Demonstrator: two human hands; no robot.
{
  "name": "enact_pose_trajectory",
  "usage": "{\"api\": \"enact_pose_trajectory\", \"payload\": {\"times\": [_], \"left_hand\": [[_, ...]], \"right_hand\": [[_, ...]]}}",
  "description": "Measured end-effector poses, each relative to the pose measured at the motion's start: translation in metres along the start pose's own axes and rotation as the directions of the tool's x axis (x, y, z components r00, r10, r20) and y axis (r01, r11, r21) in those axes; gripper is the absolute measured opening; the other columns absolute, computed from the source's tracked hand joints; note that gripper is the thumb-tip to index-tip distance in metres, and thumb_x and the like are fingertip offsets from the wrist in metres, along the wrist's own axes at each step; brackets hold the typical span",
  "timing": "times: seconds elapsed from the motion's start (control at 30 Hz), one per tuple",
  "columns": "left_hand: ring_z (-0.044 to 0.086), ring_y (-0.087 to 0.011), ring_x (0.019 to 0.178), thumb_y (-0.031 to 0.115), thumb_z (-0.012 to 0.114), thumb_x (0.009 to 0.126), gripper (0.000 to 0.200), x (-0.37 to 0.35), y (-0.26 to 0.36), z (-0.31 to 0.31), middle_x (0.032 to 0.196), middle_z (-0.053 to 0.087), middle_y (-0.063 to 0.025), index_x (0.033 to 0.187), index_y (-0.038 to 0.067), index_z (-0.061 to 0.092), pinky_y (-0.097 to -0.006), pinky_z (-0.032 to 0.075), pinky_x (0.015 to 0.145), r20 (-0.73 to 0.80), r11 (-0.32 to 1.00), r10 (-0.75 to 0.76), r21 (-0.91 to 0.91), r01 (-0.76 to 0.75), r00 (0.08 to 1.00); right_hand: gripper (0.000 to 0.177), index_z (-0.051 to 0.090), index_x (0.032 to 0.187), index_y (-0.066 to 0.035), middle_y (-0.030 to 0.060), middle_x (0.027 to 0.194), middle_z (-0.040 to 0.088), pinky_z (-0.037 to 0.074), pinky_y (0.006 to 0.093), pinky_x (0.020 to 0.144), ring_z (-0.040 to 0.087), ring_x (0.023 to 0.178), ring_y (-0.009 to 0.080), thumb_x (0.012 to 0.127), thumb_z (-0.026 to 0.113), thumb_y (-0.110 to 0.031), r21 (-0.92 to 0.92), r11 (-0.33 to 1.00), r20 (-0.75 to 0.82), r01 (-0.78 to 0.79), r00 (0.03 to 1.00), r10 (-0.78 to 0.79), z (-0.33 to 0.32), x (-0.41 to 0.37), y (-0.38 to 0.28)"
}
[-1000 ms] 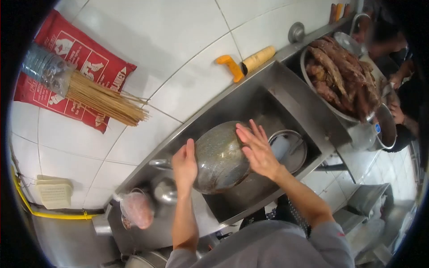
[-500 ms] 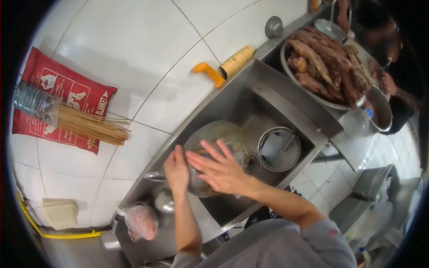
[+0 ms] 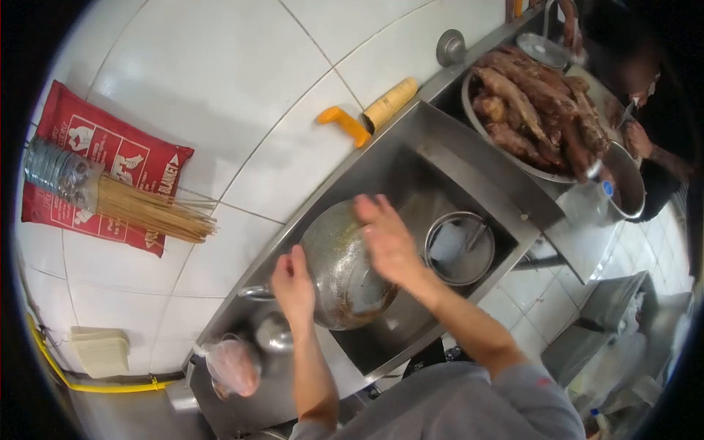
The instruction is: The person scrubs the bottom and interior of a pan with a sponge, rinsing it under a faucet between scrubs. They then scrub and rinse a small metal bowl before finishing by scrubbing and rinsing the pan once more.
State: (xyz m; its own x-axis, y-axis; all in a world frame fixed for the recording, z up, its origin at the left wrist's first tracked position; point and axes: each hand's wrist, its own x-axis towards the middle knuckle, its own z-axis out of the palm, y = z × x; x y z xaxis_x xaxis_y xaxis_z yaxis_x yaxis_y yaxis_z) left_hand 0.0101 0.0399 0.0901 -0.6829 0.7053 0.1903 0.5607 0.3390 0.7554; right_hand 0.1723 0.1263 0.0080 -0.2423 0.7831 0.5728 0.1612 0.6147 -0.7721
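A large round metal bowl is tilted in the sink, its surface wet and stained greenish and brown. My left hand is at its left edge, the fingers closed at the rim. Over the bowl's right side is my right hand, its fingers smeared by motion; whether it holds anything is hidden. To the right, a round pan with a utensil across it sits in the same sink.
A big bowl heaped with meat stands at the upper right, near a co-worker's hand. A bag of pinkish contents lies lower left. An orange-handled tool rests by the wall; skewers lie on a red packet.
My right hand has moved up and right across the bowl, its spread fingers now blurred together. The bowl shows more of its surface. My left hand stays at the left edge.
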Motion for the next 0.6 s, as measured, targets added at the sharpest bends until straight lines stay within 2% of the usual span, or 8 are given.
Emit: {"api": "enact_pose_trajectory", "payload": {"times": [0.07,0.2,0.27,0.3,0.37,0.47,0.53,0.6], "left_hand": [[0.042,-0.0116,0.064,0.033,0.057,0.100,0.042,-0.002,0.002,0.003,0.065,0.053,-0.0031,0.080,-0.004,0.062,-0.0309,0.036,0.058,0.025,1.000,-0.016,-0.023,0.017,1.000],[0.040,-0.0105,0.064,0.031,0.055,0.102,0.041,-0.007,0.006,0.001,0.065,0.049,-0.0009,0.079,-0.003,0.059,-0.0297,0.036,0.058,0.046,1.000,-0.013,-0.022,0.014,0.999],[0.040,-0.0095,0.065,0.030,0.055,0.102,0.040,-0.009,0.005,0.000,0.065,0.049,0.0001,0.079,-0.003,0.058,-0.0293,0.035,0.058,0.025,0.999,0.012,-0.031,-0.012,1.000],[0.040,-0.0092,0.065,0.030,0.055,0.102,0.040,-0.008,0.004,0.002,0.066,0.048,0.0003,0.079,-0.003,0.058,-0.0291,0.035,0.057,0.001,0.999,0.027,-0.042,-0.027,1.000],[0.039,-0.0089,0.065,0.030,0.055,0.102,0.040,-0.004,0.004,0.011,0.066,0.048,0.0004,0.079,-0.002,0.058,-0.0289,0.034,0.057,-0.002,0.997,0.048,-0.054,-0.048,0.999],[0.039,-0.0088,0.065,0.030,0.054,0.102,0.040,0.000,0.003,0.013,0.066,0.047,0.0008,0.080,-0.003,0.058,-0.0296,0.034,0.057,0.023,0.982,0.080,-0.176,-0.075,0.996],[0.040,-0.0089,0.065,0.030,0.053,0.102,0.039,-0.002,0.004,0.006,0.066,0.047,0.0007,0.082,-0.003,0.058,-0.0301,0.035,0.057,0.020,0.999,0.028,-0.032,-0.027,0.999],[0.039,-0.0088,0.065,0.029,0.053,0.102,0.039,-0.004,0.002,0.005,0.066,0.047,0.0009,0.081,-0.003,0.058,-0.0300,0.035,0.057,0.015,0.999,0.026,-0.027,-0.026,1.000]], "right_hand": [[0.038,0.059,0.131,-0.002,0.0162,0.149,0.044,0.026,0.0543,0.115,0.037,0.139,0.0386,0.100,0.044,-0.019,-0.183,0.940,0.209,0.287,0.946,-0.248,0.005,0.005,-0.054],[0.037,0.060,0.129,-0.003,0.0133,0.149,0.045,0.026,0.0540,0.115,0.035,0.140,0.0375,0.098,0.050,-0.020,-0.031,0.964,0.197,0.265,0.947,-0.254,-0.004,-0.009,-0.039],[0.038,0.061,0.128,-0.007,0.0070,0.151,0.044,0.025,0.0542,0.115,0.034,0.143,0.0332,0.093,0.058,-0.022,0.213,0.972,0.048,-0.096,0.995,0.087,-0.013,-0.011,0.018],[0.038,0.061,0.128,-0.007,0.0070,0.151,0.044,0.025,0.0542,0.115,0.034,0.143,0.0332,0.093,0.058,-0.022,0.211,0.973,0.041,-0.088,0.996,0.081,-0.007,-0.005,0.012],[0.040,0.060,0.130,-0.006,0.0048,0.150,0.045,0.025,0.0533,0.116,0.034,0.143,0.0333,0.093,0.058,-0.022,-0.089,0.985,0.016,0.146,0.989,-0.145,0.009,0.004,-0.016],[0.040,0.059,0.132,-0.005,0.0073,0.151,0.044,0.026,0.0529,0.116,0.034,0.143,0.0346,0.095,0.055,-0.022,-0.023,0.965,0.226,0.262,0.942,-0.250,-0.008,-0.009,-0.068],[0.042,0.058,0.133,-0.005,0.0102,0.151,0.043,0.026,0.0521,0.115,0.034,0.143,0.0361,0.095,0.056,-0.021,-0.071,0.955,0.240,0.288,0.934,-0.264,-0.011,-0.020,-0.021],[0.042,0.058,0.134,-0.006,0.0097,0.151,0.044,0.024,0.0530,0.116,0.033,0.143,0.0362,0.095,0.056,-0.022,0.154,0.974,0.027,-0.164,0.986,0.162,-0.014,-0.008,0.021]]}}
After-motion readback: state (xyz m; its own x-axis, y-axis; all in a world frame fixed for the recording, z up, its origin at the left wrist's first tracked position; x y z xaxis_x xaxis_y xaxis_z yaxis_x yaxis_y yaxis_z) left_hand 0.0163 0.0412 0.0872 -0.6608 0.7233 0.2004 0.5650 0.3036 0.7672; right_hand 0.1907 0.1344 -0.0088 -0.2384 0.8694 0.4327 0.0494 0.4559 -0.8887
